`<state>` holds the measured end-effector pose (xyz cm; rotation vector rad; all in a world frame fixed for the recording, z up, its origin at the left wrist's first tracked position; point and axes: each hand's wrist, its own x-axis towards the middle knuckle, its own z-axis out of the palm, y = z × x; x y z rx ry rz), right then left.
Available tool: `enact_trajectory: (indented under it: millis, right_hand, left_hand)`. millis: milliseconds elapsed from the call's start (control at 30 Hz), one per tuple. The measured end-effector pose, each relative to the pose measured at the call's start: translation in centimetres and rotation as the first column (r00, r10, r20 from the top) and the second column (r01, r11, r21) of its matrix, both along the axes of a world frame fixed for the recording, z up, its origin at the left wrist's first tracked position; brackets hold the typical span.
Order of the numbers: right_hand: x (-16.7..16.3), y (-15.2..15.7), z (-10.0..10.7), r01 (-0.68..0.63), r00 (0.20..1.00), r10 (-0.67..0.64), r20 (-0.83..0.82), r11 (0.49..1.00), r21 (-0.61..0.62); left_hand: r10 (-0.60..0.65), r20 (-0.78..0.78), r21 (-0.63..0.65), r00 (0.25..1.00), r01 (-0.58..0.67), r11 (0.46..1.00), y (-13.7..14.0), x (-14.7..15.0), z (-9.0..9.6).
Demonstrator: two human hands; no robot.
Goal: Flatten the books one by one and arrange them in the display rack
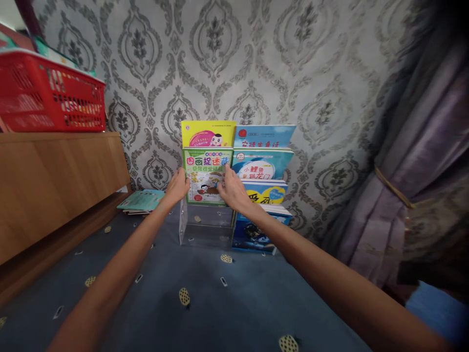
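Both my hands are on a green-bordered picture book (203, 188) that stands upright in a clear tiered book rack (190, 235). My left hand (178, 186) grips its left edge with fingers closed. At its right edge, my right hand (234, 187) is closed on the book too. Behind it rises a yellow book (208, 128). The rack's right column holds a light-blue book (267, 136), a teal book with a fish title (278, 159), a yellow-and-blue book (273, 194) and a dark-blue book (252, 239), one tier below another. Clear lower tiers show beneath the green-bordered book.
A small stack of teal books (141, 200) lies left of the rack by a wooden cabinet (66, 181). On the cabinet sits a red basket (54, 93). A patterned wall (249, 63) is behind, a tied curtain (384, 210) at right. Blue pineapple-print cloth (205, 318) covers the surface.
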<state>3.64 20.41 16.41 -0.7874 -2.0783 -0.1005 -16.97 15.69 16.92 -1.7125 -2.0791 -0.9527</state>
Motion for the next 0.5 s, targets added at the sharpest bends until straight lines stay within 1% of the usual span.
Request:
enact_trajectory:
  millis: [133,233,333,500]
  right_hand:
    - [0.0,-0.3,0.1,0.004,1.000,-0.004,0.014,1.000,-0.009]
    - [0.1,-0.5,0.2,0.002,1.000,-0.001,0.025,0.999,-0.033]
    - [0.2,-0.6,0.3,-0.022,1.000,0.023,0.018,0.999,-0.045]
    - [0.4,-0.7,0.4,-0.023,0.999,0.026,0.031,0.997,-0.071]
  left_hand:
    - [-0.012,0.032,0.010,0.999,0.012,1.000,0.2,-0.2,-0.1]
    - [-0.055,0.102,0.052,0.993,0.050,0.997,0.5,-0.5,0.1]
    - [-0.089,0.175,0.083,0.981,0.075,0.994,0.8,-0.9,0.5]
    - [-0.100,0.231,0.105,0.968,0.077,0.992,1.2,-1.5,1.2]
